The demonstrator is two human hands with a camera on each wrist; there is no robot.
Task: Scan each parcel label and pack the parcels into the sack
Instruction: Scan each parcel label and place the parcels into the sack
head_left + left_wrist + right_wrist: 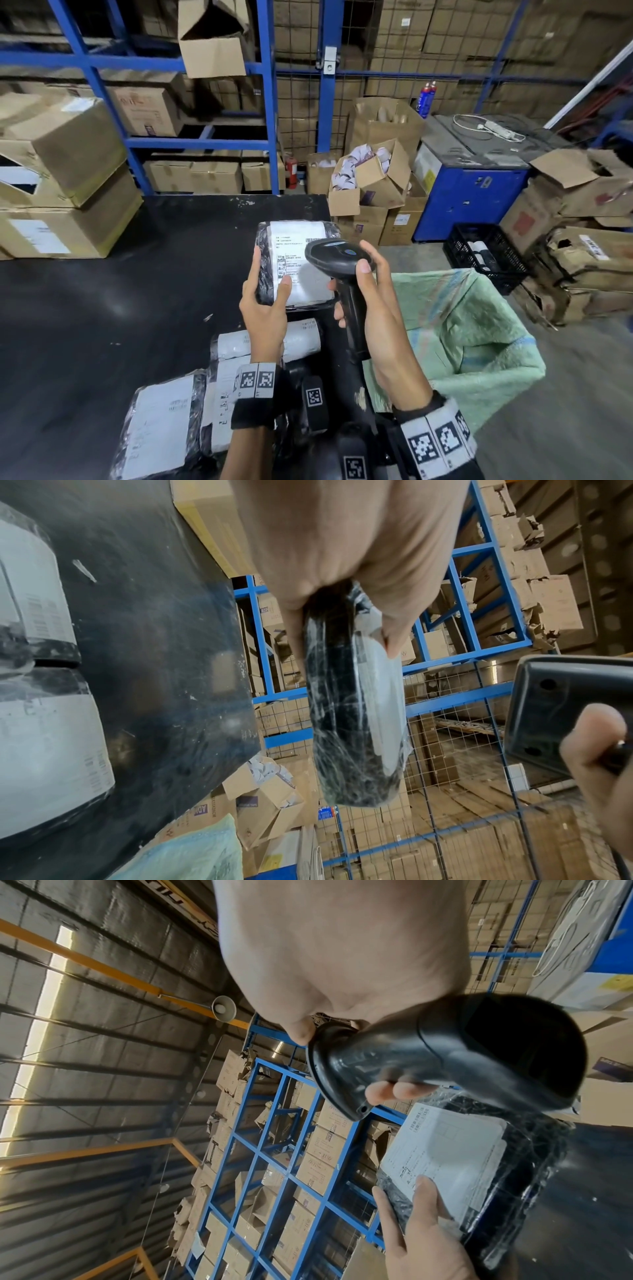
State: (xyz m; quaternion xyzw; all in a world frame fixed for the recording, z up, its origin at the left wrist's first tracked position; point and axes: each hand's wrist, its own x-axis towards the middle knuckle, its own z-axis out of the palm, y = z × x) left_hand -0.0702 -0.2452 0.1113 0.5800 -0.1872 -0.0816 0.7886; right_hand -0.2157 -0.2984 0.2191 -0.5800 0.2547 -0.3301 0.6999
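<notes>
My left hand (265,298) holds a black plastic-wrapped parcel (291,246) by its near end, thumb on the white label (298,240), above the black table (102,325). In the left wrist view the parcel (352,723) shows edge-on between thumb and fingers. My right hand (363,301) grips a black handheld scanner (339,255), its head just over the label's right side. In the right wrist view the scanner (462,1053) points down at the label (452,1153). Several more labelled parcels (161,431) lie on the table near me. The green woven sack (472,339) stands open at the right.
Stacked cardboard boxes (61,178) sit on the table's left. Blue racking (267,102) with cartons stands behind. On the floor to the right are open boxes (373,178), a blue machine (472,178) and a black crate (483,253).
</notes>
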